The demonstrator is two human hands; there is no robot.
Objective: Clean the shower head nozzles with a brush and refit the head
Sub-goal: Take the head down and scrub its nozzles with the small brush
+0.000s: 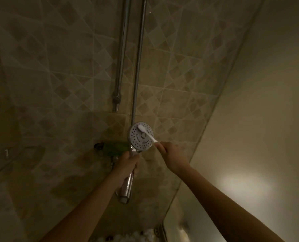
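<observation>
The round shower head [139,139] faces me with its white nozzle plate, dotted with dark holes. My left hand [127,164] grips its chrome handle [127,186] just below the head. My right hand [171,154] pinches the end of a white brush [146,133]. The brush lies slantwise across the plate, with its bristle end at the plate's upper left.
Two chrome pipes [122,55] run up the tiled wall [58,84] behind the head. A green object [114,148] sits on the wall fitting left of the head. A plain wall [258,119] closes in on the right.
</observation>
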